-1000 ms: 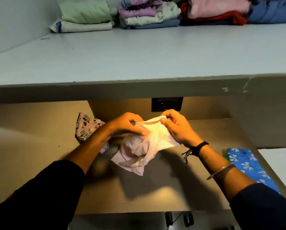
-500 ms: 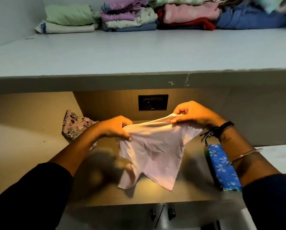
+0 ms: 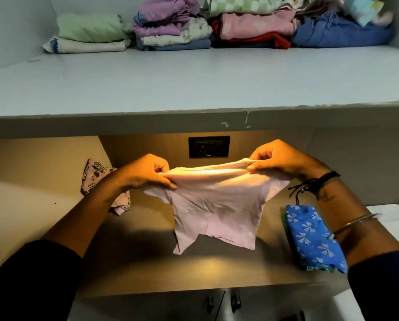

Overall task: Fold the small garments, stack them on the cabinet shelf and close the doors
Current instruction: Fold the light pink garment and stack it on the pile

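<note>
Pink garment (image 3: 217, 212) is hanging spread over worktop (image 3: 194, 269) centre; your left hand (image 3: 145, 172) is pinching its 9 o'clock corner, right hand (image 3: 279, 158) its 3 o'clock. You're starting the fold: next probably laying it flat, halving.

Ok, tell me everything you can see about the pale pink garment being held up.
The pale pink garment is a small short-sleeved top of thin, creased fabric. It hangs spread open, unfolded, over the brown counter. The left hand and right hand each pinch its top edge, stretching it taut.

Black socket (image 3: 209, 147) on lit wooden back panel (image 3: 147, 145)
</note>
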